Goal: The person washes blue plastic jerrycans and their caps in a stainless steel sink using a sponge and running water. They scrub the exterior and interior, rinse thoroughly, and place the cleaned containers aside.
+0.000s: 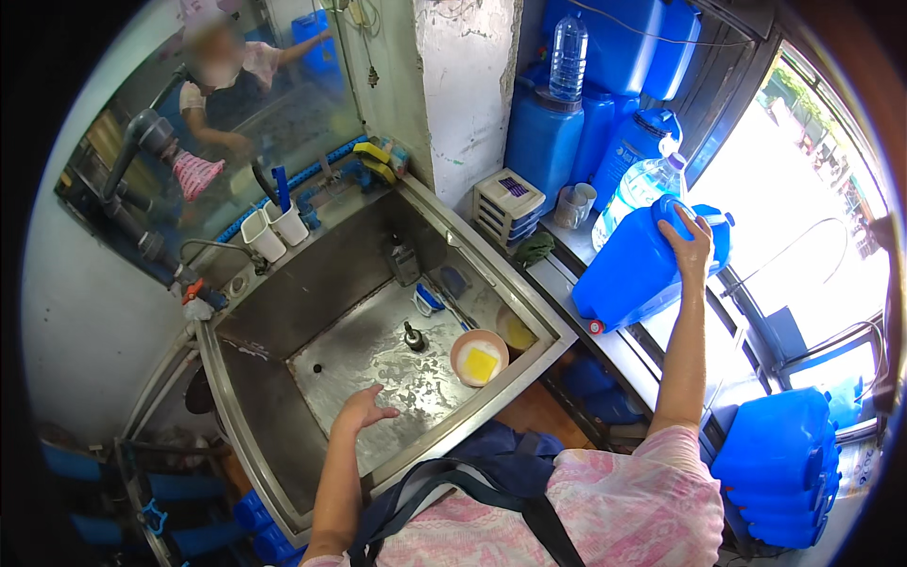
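My right hand (691,244) grips the top of a blue plastic water container (627,259), at its handle. The container is tilted over the steel counter on the right, with a red-capped spout (596,327) at its lower corner. Above the stainless steel sink (248,383), my left hand (365,410) is empty, its fingers spread. In the basin are a pink bowl (459,347) with a yellow sponge (480,365) in it, a blue-and-white scrub brush (428,299), a dark bottle (404,261) and a small upright fitting (413,337). The basin floor is wet.
A clear plastic bottle (641,184) stands behind the held container, near glass mugs (572,205) and a small drawer unit (509,205). More blue containers are stacked behind (542,135) and at lower right (776,461). White holders (263,237) and pipes line the sink's back edge.
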Demonstrator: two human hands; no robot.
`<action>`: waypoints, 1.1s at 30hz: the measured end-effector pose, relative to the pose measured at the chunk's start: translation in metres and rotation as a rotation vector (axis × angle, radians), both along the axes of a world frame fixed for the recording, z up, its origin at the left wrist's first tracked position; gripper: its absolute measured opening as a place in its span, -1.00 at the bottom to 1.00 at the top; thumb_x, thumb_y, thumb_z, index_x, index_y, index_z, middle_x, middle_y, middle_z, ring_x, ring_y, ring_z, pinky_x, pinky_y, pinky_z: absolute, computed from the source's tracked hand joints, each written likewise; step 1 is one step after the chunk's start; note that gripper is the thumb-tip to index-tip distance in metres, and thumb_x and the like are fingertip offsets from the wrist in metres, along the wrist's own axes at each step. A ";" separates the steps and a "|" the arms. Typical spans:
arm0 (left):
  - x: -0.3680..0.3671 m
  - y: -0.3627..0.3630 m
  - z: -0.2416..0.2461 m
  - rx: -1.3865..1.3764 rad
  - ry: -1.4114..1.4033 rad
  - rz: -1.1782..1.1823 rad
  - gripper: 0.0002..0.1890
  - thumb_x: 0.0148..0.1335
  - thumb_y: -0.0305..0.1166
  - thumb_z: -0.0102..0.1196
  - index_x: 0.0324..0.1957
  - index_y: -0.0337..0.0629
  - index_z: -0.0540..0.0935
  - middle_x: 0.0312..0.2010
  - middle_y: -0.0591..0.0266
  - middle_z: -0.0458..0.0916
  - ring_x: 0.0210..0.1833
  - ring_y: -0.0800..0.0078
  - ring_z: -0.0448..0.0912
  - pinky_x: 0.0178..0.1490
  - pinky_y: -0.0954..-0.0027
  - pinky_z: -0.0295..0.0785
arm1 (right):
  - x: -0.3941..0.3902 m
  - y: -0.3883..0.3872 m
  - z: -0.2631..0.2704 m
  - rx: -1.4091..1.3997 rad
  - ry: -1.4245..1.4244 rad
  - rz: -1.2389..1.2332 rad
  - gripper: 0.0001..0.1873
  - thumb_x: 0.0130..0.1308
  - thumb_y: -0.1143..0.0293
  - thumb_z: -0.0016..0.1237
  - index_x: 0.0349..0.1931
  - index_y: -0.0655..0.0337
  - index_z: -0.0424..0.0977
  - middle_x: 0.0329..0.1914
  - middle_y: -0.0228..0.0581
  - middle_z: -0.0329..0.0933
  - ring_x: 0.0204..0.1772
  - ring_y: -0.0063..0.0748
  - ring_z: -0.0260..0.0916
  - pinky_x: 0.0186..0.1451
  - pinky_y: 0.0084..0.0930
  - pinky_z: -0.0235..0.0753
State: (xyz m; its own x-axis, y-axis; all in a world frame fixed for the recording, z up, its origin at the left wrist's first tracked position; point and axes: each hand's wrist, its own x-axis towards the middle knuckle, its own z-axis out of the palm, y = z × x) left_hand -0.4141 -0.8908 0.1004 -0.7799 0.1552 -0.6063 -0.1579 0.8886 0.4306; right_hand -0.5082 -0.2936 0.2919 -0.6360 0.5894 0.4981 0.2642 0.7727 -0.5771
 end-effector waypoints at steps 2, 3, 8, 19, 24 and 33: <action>0.000 0.001 0.003 0.011 -0.009 0.013 -0.06 -0.13 0.05 0.40 0.29 -0.18 0.36 0.22 -0.08 0.42 0.29 0.05 0.38 0.31 0.24 0.29 | 0.001 0.010 0.005 -0.018 -0.026 0.115 -0.39 -0.18 -0.02 0.33 0.01 -0.30 0.59 0.35 0.09 0.25 0.36 0.11 0.23 0.37 -0.05 0.23; 0.000 0.002 0.005 0.006 -0.016 0.019 -0.07 -0.13 0.04 0.40 0.28 -0.18 0.37 0.22 -0.09 0.42 0.28 0.05 0.38 0.31 0.23 0.29 | 0.001 0.013 0.007 -0.002 -0.053 0.162 -0.39 -0.18 -0.01 0.33 0.02 -0.29 0.59 0.35 0.10 0.25 0.36 0.11 0.23 0.36 -0.05 0.24; 0.002 0.004 0.014 0.033 -0.026 0.037 -0.09 -0.10 0.03 0.39 0.28 -0.19 0.37 0.22 -0.09 0.42 0.29 0.05 0.38 0.31 0.23 0.29 | 0.002 0.017 0.007 0.278 -0.166 0.218 -0.38 -0.17 0.04 0.32 0.05 -0.29 0.57 0.36 0.11 0.23 0.38 0.16 0.19 0.37 -0.02 0.23; 0.004 0.003 0.002 0.065 -0.022 0.011 -0.06 -0.12 0.04 0.37 0.29 -0.22 0.35 0.21 -0.14 0.41 0.28 0.04 0.39 0.31 0.24 0.29 | -0.012 0.036 0.019 0.161 -0.535 0.208 0.08 -0.33 0.07 0.33 0.37 -0.41 0.16 0.50 0.12 -0.04 0.48 0.20 0.00 0.43 0.03 0.11; 0.000 0.006 0.001 0.062 -0.002 -0.031 -0.07 -0.12 0.03 0.37 0.27 -0.26 0.36 0.20 -0.16 0.43 0.26 0.03 0.40 0.29 0.23 0.30 | -0.031 0.035 0.060 0.079 -0.802 0.476 0.17 -0.45 0.04 0.39 0.39 -0.31 0.15 0.51 0.07 -0.04 0.47 0.19 0.03 0.40 0.03 0.18; -0.001 0.000 -0.005 0.071 0.087 -0.071 -0.09 -0.14 0.05 0.36 0.25 -0.26 0.40 0.16 -0.17 0.46 0.25 0.01 0.41 0.29 0.21 0.30 | -0.056 0.017 0.076 0.314 -0.855 0.029 -0.08 0.20 -0.42 -0.30 0.31 0.20 0.26 0.30 0.03 0.33 0.32 0.02 0.32 0.35 -0.14 0.28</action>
State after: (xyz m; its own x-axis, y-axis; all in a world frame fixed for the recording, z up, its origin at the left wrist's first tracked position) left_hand -0.4154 -0.8910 0.0950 -0.8145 0.2518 -0.5226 -0.0554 0.8630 0.5022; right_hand -0.5642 -0.2767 0.3681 -0.8747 0.4844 -0.0151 0.4834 0.8743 0.0445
